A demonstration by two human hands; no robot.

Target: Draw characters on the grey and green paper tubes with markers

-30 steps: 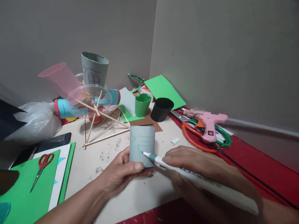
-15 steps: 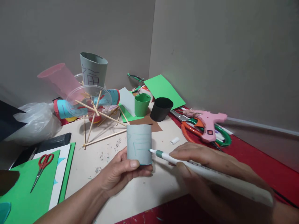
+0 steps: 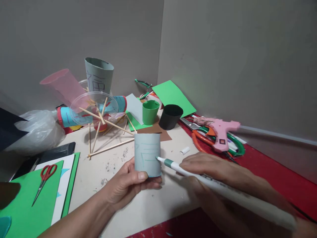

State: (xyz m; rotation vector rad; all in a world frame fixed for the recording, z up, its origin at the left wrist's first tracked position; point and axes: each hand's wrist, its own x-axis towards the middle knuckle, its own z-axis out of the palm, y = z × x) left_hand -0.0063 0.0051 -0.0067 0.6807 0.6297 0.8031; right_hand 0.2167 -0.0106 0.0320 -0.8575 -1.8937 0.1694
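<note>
My left hand (image 3: 132, 181) is closed around the lower part of a light grey paper cup (image 3: 147, 148), its thumb across the front near the bottom rim. Faint green pen lines show on the cup's side. Pinched in my right hand (image 3: 223, 185) is a white marker pen (image 3: 210, 183) with a green band; its tip meets the cup's right side. Behind the cup a small white pen cap (image 3: 185, 150) lies on the board. Beyond my left hand stands a wheel of clear plastic discs (image 3: 109, 112) on wooden sticks, carrying pink, grey and blue paper cups.
Green (image 3: 151, 114) and black (image 3: 170, 117) paper cups stand at the back. To the right lie a pink glue gun (image 3: 221, 132) and large scissors (image 3: 195, 137). Red-handled scissors (image 3: 44, 180) rest on green sheets (image 3: 27, 195) at left, near a plastic bag (image 3: 37, 129).
The marker tip has shifted slightly left along the cup's side. My left hand keeps the cup in nearly the same place.
</note>
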